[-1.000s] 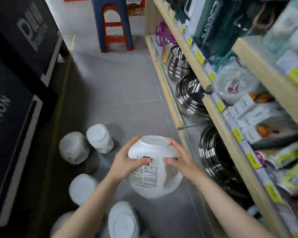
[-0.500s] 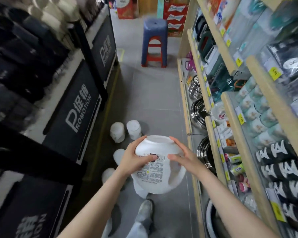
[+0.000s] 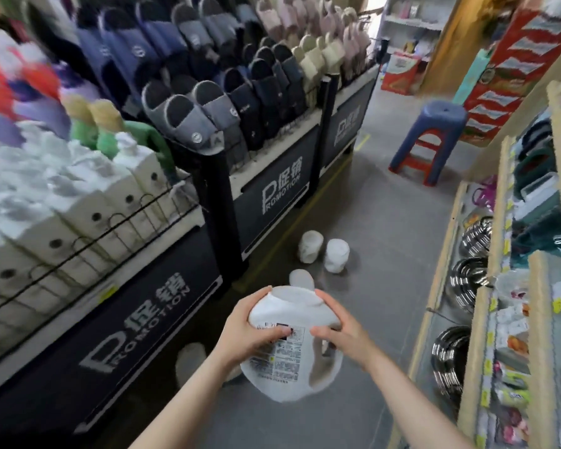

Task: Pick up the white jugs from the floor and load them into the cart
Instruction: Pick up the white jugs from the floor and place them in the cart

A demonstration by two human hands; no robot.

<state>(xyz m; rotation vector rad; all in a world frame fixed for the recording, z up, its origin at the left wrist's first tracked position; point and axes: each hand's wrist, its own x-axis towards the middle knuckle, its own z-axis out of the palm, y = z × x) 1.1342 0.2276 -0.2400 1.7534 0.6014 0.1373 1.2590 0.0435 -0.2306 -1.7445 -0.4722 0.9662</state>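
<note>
I hold one white jug [image 3: 289, 354] in the air at the lower middle, bottom end up, its printed label facing me. My left hand [image 3: 250, 328] grips its left side and my right hand [image 3: 340, 332] grips its right side. More white jugs lie on the grey floor: two side by side [image 3: 308, 246] [image 3: 337, 255], one just beyond the held jug [image 3: 300, 277], and one near my left forearm [image 3: 191, 361]. The black promotion cart [image 3: 149, 322] at the left carries several white jugs [image 3: 88, 202] behind a wire rail.
A second promotion bin [image 3: 272, 189] full of slippers stands beyond the cart. Wooden shelves [image 3: 499, 254] with pots and packets line the right side. A blue and red stool [image 3: 431, 140] stands in the aisle ahead. Grey floor runs between.
The view has risen and swung left, bringing the cart with its white jugs into sight. Both hands keep their hold on the jug, now higher above the floor.
</note>
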